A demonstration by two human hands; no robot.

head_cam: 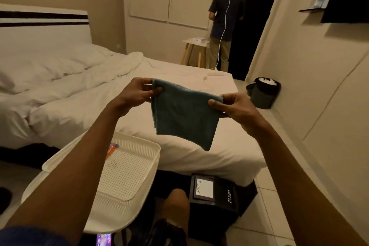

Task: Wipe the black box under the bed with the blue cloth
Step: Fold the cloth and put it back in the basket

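Observation:
I hold the blue cloth [184,115] stretched out in the air over the white bed [179,152]. My left hand [137,94] pinches its upper left corner and my right hand [232,106] pinches its upper right corner, so the cloth hangs down folded between them. The black box [216,193], with a white flap and "PUSH" printed on it, stands on the floor at the bed's near corner, partly under the mattress edge, well below the cloth.
A white perforated tray [127,175] sits on a white surface at lower left, with an orange item in it. A black bin [263,93] stands by the right wall. Another person [225,20] stands at the far end by a small stool [194,50]. My knee [176,205] is beside the box.

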